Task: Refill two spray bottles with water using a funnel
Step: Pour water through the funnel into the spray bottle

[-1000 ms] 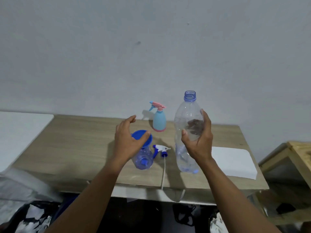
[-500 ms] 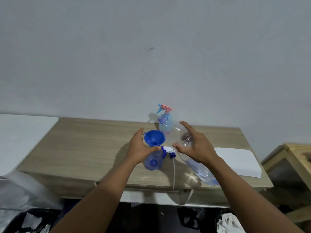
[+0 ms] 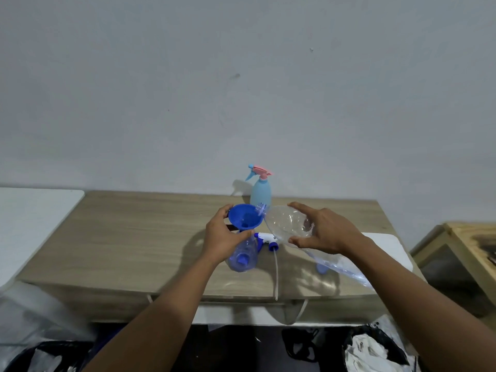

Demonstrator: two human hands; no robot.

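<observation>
A blue funnel (image 3: 244, 218) sits in the neck of a clear spray bottle (image 3: 243, 255) on the wooden table (image 3: 139, 237). My left hand (image 3: 221, 238) grips the funnel and the bottle's neck. My right hand (image 3: 326, 229) holds a large clear water bottle (image 3: 287, 224), tipped nearly flat with its mouth at the funnel's rim. The clear bottle's white and blue spray head (image 3: 267, 238) with its tube lies on the table beside it. A light blue spray bottle (image 3: 261, 191) with a pink trigger stands behind, near the wall.
A white sheet (image 3: 386, 245) lies at the table's right end. A blue cap (image 3: 321, 267) rests on the table under the tipped bottle. A wooden stand (image 3: 467, 237) is at the right, a white surface (image 3: 29, 210) at the left. Bags lie on the floor below.
My right hand has tipped the large water bottle from upright down to the left until its mouth reaches the funnel. My left hand stays on the funnel and clear spray bottle.
</observation>
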